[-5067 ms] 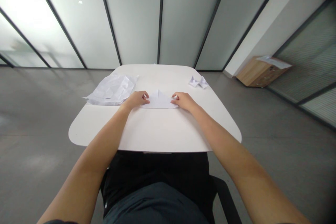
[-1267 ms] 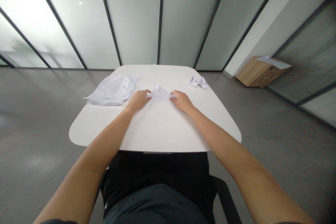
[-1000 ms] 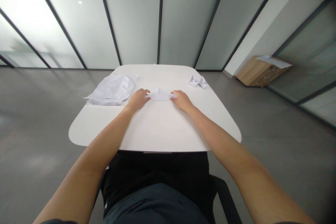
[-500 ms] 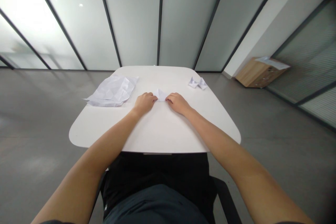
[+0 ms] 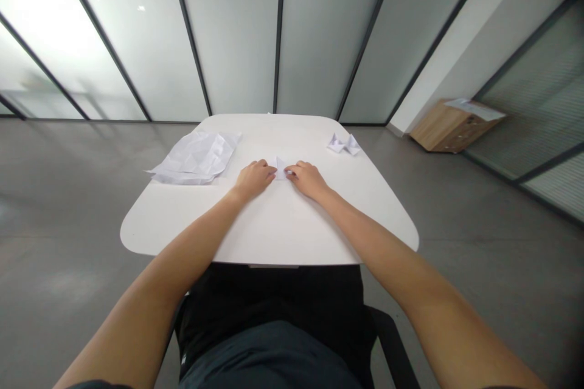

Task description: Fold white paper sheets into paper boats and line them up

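A small folded piece of white paper (image 5: 279,167) lies in the middle of the white table (image 5: 274,225). My left hand (image 5: 252,177) rests on its left side with the fingers curled and pressed onto the paper. On the paper's right side my right hand (image 5: 306,176) does the same, fingertips pinching it. Both hands nearly meet, and only a small peak of the paper shows between them.
A pile of crumpled white sheets (image 5: 196,157) lies at the table's left. A finished small folded paper shape (image 5: 344,143) sits at the far right. A wooden box (image 5: 449,126) stands on the floor by the wall at right. Glass partitions are behind the table.
Both hands have slid inward toward each other along the folded paper. It looked wide and triangular before; only a small part now shows between the hands.
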Tool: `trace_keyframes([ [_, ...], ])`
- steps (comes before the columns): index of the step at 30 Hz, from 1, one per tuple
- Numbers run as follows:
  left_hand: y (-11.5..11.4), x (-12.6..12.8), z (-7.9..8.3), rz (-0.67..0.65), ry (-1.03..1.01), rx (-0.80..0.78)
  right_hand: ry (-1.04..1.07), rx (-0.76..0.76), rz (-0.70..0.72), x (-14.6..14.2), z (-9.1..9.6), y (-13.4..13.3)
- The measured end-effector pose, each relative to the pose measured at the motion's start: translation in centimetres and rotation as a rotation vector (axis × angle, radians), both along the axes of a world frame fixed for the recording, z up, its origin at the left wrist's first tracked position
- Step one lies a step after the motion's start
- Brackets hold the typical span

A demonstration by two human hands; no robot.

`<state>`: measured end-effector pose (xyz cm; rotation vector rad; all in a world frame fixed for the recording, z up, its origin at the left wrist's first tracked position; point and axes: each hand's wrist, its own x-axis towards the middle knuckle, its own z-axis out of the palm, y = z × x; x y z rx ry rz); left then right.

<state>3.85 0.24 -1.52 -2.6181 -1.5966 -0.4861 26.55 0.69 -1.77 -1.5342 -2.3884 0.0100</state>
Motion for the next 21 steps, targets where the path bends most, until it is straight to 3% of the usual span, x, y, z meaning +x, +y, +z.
trace_keyframes([
  [12,3.1,-4.5,-0.1,-0.235,-0.084,-0.143,0.046,-0.07,-0.126,3.2,-0.7,1.1],
  [16,3.4,-5.3,0.1,-0.213,-0.116,-0.195,0.077,-0.099,-0.15,4.2,-0.9,1.5],
  [21,2.4,-4.6,0.7,-0.157,-0.102,-0.158,0.11,-0.09,-0.125,4.4,-1.1,1.8],
])
